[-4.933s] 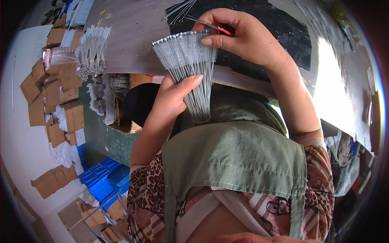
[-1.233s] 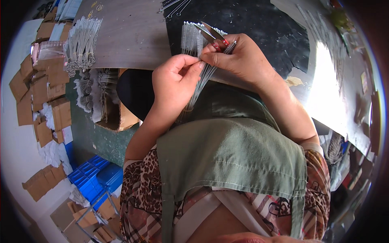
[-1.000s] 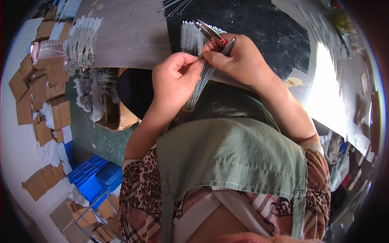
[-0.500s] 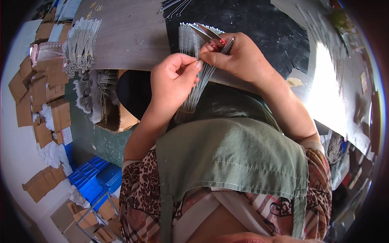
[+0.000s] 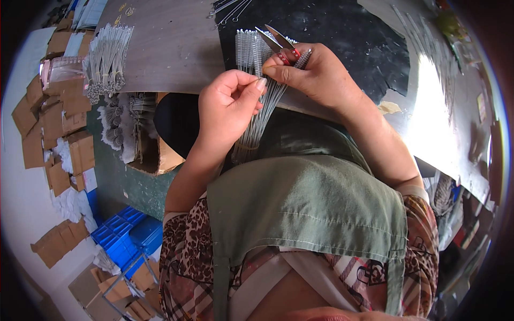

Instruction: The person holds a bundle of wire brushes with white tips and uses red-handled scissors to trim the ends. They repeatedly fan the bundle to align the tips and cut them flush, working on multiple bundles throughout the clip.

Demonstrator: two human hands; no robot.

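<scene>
My right hand [image 5: 316,77] grips a bundle of thin wire brushes [image 5: 254,53] with white bristles, plus small snips [image 5: 278,43] with red handles that point up and left. My left hand [image 5: 230,107] pinches the twisted wire stems [image 5: 257,125] of the same bundle just below the right thumb. The stems hang down toward my green apron [image 5: 310,208]. Both hands are above the near edge of the worktable, where a dark mat [image 5: 342,32] lies.
Another heap of brushes [image 5: 107,59] lies on the grey tabletop [image 5: 166,48] at the left. A cardboard box [image 5: 144,139] with more brushes stands under the table edge. Cardboard pieces [image 5: 48,128] and blue crates [image 5: 126,241] lie on the floor at the left.
The brush bundle was fanned out wide several seconds ago and is now gathered tight. Over the last second my left hand slid slightly along the stems; the right hand barely moved.
</scene>
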